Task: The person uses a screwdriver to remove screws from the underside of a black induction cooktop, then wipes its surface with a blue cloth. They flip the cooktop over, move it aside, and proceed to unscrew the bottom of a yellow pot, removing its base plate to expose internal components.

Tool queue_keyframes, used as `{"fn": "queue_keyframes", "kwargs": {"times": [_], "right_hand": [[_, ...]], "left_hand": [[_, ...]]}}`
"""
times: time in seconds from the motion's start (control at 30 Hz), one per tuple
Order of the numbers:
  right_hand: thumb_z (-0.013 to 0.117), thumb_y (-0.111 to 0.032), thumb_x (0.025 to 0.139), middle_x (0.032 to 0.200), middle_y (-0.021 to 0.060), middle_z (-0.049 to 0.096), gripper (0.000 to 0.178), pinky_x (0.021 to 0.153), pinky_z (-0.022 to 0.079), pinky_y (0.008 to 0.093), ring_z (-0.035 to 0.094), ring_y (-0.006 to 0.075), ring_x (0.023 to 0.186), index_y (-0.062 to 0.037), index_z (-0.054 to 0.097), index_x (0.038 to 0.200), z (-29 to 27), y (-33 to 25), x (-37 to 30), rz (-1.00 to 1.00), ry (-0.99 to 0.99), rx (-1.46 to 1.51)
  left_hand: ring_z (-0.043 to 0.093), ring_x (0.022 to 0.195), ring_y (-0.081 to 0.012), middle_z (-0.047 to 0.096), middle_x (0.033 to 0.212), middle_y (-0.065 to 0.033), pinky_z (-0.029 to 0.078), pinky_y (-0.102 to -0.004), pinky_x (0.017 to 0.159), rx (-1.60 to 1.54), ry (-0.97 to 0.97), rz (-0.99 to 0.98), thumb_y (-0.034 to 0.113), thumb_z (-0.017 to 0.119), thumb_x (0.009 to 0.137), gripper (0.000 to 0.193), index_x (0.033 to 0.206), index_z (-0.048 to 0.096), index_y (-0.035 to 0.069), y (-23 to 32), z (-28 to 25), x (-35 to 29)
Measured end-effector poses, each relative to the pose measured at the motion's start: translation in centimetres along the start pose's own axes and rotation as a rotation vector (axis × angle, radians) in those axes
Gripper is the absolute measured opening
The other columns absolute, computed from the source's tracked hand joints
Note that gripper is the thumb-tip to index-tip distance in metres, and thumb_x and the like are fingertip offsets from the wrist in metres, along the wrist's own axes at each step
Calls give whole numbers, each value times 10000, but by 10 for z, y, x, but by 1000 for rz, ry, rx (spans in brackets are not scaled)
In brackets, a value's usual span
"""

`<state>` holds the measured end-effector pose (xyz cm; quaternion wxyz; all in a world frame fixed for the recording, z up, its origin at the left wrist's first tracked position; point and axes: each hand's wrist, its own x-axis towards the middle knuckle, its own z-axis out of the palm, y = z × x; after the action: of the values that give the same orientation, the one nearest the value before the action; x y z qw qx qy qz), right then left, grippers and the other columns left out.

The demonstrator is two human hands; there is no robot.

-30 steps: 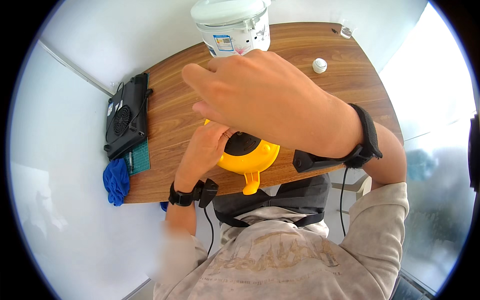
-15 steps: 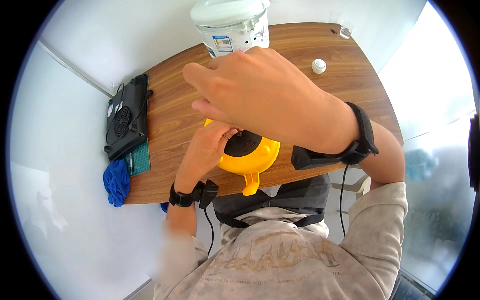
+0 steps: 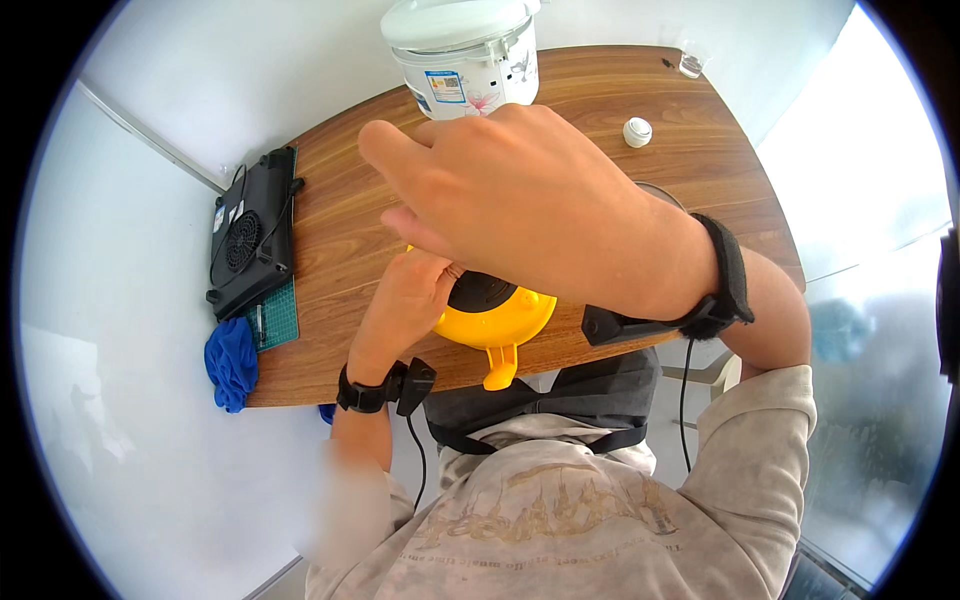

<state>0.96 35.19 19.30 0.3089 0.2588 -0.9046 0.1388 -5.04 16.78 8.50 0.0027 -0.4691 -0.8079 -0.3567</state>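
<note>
A round yellow appliance part (image 3: 500, 328) lies near the table's front edge, with a black disc (image 3: 484, 290) at its middle and a yellow tab sticking out toward me. My left hand (image 3: 405, 300) rests on its left side, fingers closed in a pinch at the disc's edge; what they hold, if anything, is hidden. My right hand (image 3: 490, 170) is raised above the part and covers its far side. Its fingers are curled in and turned away, so whatever they grip stays out of sight.
A white lidded rice cooker (image 3: 470, 70) stands at the back. To the left lie an overturned black induction cooker (image 3: 250, 235), a green cutting mat (image 3: 280, 312) and a blue cloth (image 3: 230, 362). A white round cap (image 3: 637, 132) and a clear cup (image 3: 691, 63) are at the right.
My right hand has dropped and shifted slightly left. A small metal piece seen earlier by my left fingertips at the disc no longer shows. The yellow part has barely moved.
</note>
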Motion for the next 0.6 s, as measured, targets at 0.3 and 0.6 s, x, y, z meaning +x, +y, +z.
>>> {"fn": "queue_keyframes", "kwargs": {"times": [0.3,0.6], "right_hand": [[733,-88,706,650,137,611,256,528,528,340,671,293,622,75,593,847,-3,-3,-5,-49,6,12],[720,-141,762,678,173,624,216,565,525,378,656,336,640,35,595,769,-4,7,2,17,-124,262]], "left_hand": [[627,905,-419,683,957,-199,509,-434,779,83,-11,59,77,603,933,126,1005,657,-11,-5,0,-3],[617,906,-430,669,998,-219,500,-472,762,-20,-88,-93,87,602,941,159,1071,620,-3,-1,-3,0]]}}
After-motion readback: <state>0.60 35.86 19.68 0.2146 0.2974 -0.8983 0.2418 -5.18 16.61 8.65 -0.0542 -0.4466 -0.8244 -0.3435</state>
